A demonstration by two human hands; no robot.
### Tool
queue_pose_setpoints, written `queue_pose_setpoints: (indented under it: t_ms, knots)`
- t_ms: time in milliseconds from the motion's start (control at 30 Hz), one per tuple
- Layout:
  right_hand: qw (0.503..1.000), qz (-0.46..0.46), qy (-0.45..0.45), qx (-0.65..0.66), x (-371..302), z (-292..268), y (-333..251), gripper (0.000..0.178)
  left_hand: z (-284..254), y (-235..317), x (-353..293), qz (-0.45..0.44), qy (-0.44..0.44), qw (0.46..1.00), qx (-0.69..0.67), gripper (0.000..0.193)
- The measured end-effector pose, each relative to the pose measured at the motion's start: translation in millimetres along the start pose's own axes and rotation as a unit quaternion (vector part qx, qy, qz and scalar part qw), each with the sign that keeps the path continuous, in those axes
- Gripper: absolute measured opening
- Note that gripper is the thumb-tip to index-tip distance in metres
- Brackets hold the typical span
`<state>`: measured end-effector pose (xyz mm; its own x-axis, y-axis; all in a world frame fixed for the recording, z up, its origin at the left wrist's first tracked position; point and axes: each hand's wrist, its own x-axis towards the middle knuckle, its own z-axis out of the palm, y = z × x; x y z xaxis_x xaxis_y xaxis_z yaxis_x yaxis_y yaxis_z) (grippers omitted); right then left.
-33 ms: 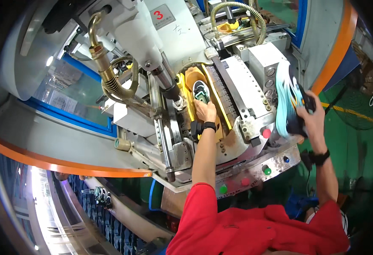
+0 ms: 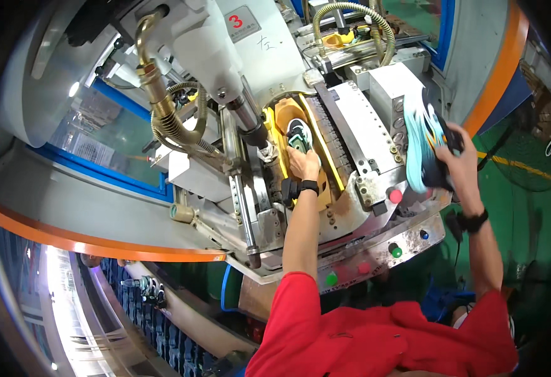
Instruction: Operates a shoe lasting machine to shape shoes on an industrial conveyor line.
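A dark sneaker with green and white parts [image 2: 299, 131] lies in the yellow-edged bed of a press machine [image 2: 244, 56]. My left hand [image 2: 304, 164] is closed on its near end, fingers and thumb on either side. Off to the right, my right hand [image 2: 461, 160] grips a teal, white and black sneaker [image 2: 416, 151] by its dark side, beside the machine's right block. That sneaker is held up in the air and slightly blurred.
A steel piston rod [image 2: 248, 119] and ribbed hoses [image 2: 168, 113] stand left of the bed. Red and green push buttons [image 2: 396, 252] line the front panel. An orange-edged guard [image 2: 112, 245] curves at lower left, above a conveyor with another shoe [image 2: 152, 291]. A mesh fan [image 2: 523, 160] stands right.
My right hand has moved slightly away from me with the teal sneaker, which has turned a little. My left hand stays on the sneaker in the machine.
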<state>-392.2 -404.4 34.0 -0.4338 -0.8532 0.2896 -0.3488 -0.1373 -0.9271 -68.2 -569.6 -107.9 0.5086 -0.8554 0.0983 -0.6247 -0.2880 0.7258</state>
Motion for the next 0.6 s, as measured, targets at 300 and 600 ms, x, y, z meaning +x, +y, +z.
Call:
queue_pose_setpoints:
  t_ms: [300, 600]
  knots:
    - [0.928, -0.025, -0.285, -0.237, 129.5, 195.7, -37.5, 0.059, -182.4, -13.5, -130.4, -0.255, -0.234, 0.777, -0.526, 0.017]
    - [0.91, -0.038, -0.247, -0.331, 28.3, 405.1, 21.6, 0.036, -369.5, -81.6, -299.5, -0.236, 0.047, 0.843, -0.481, 0.054]
